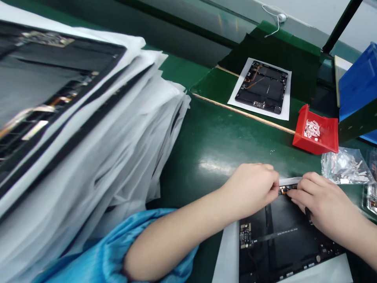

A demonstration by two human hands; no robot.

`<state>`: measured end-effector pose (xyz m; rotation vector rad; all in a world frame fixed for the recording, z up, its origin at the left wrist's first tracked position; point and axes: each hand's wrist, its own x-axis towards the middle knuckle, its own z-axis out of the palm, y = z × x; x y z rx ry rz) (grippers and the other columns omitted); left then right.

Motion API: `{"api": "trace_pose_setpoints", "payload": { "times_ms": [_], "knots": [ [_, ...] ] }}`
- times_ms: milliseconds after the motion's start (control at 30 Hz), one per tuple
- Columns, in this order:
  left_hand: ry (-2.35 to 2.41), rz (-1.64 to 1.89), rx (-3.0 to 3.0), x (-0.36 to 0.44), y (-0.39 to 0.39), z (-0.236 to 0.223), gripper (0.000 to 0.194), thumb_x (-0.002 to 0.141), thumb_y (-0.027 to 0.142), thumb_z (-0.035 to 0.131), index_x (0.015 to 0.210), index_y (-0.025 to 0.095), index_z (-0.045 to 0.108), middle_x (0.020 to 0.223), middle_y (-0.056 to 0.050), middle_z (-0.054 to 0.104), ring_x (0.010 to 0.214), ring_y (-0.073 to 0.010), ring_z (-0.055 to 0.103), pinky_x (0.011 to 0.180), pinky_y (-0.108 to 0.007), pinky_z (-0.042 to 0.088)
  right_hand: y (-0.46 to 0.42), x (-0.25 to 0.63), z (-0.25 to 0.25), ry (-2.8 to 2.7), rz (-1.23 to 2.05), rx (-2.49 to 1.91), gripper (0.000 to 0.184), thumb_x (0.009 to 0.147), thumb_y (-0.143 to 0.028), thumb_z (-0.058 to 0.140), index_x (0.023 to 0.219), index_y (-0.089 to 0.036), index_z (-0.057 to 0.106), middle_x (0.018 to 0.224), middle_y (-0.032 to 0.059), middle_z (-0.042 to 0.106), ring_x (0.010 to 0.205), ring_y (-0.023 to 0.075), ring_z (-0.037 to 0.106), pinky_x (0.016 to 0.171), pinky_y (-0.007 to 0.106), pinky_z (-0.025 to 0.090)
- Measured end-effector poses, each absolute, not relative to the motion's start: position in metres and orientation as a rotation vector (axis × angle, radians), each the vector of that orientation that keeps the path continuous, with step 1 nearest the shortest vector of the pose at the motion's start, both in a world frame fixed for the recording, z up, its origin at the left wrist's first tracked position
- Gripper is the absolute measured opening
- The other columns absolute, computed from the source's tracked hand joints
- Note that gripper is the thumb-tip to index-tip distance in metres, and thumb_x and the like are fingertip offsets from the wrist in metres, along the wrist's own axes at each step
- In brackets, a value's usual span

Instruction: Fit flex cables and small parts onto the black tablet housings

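From where I stand, the work is at the far edge of a black panel (294, 230), which lies inside-up on white paper (228, 253) at the near side of the green table (191, 165). The left hand (255, 188) is curled, thumb and finger drawn close together at that edge. The right hand (322, 206) is half bent, its fingertips on or just over the small parts (284, 190) there. The fingers hide the spot, so I can't tell whether either hand grips anything.

I'd judge this panel part-way along: its insides lie bare, no cover is on it, and the edge is being attended to. A second panel (265, 88) lies on its own paper farther back, no hand on it. At the left rises a tall stack (141, 118) of panels layered with white sheets; I'd guess much remains if those are waiting.

That stack crowds the left arm, the blue sleeve (118, 243) close up to it. Beyond the right hand sit a clear bag (347, 167) of small pieces and a red bin (331, 135) with white bits (312, 129) inside, both near but off the panel.
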<state>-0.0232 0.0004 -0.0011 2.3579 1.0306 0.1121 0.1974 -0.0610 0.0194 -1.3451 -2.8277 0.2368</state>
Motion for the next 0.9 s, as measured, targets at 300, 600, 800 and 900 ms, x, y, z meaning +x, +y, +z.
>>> {"api": "trace_pose_setpoints", "payload": {
  "times_ms": [300,600,800,900],
  "knots": [
    [1.022,0.107,2.346,-0.023,0.001,-0.004,0.014,0.087,0.024,0.062,0.084,0.023,0.075,0.087,0.001,0.072,0.075,-0.0184,0.066,0.059,-0.029,0.039,-0.069,0.174,0.015,-2.683,0.212,-1.519,0.018,0.08,-0.005,0.061,0.085,-0.02,0.068,0.07,0.002,0.064,0.075,0.0223,0.055,0.068,0.033,0.038],
    [1.014,0.093,2.344,-0.023,0.002,-0.003,0.013,0.086,0.022,0.062,0.082,0.023,0.074,0.085,0.001,0.072,0.074,-0.018,0.065,0.057,-0.028,0.037,-0.069,0.168,0.018,-2.709,0.175,-1.784,0.019,0.073,-0.009,0.057,0.081,-0.023,0.068,0.064,0.0015,0.06,0.061,0.019,0.056,0.057,0.03,0.032],
    [0.993,0.155,2.321,-0.024,0.004,-0.003,0.014,0.086,0.021,0.063,0.079,0.022,0.074,0.083,0.001,0.071,0.073,-0.0178,0.066,0.058,-0.029,0.039,-0.069,0.163,0.018,-2.731,0.247,-1.835,0.021,0.076,-0.01,0.056,0.088,-0.023,0.068,0.07,0.0022,0.064,0.066,0.0192,0.059,0.058,0.028,0.034],
    [0.939,0.177,2.252,-0.027,0.009,-0.002,0.013,0.086,0.02,0.064,0.08,0.024,0.076,0.085,0.003,0.073,0.076,-0.0162,0.067,0.061,-0.027,0.041,-0.072,0.165,0.019,-2.722,0.284,-1.796,0.025,0.079,-0.01,0.055,0.095,-0.024,0.069,0.071,0.002,0.065,0.069,0.0202,0.062,0.059,0.028,0.038]
  ]
}}
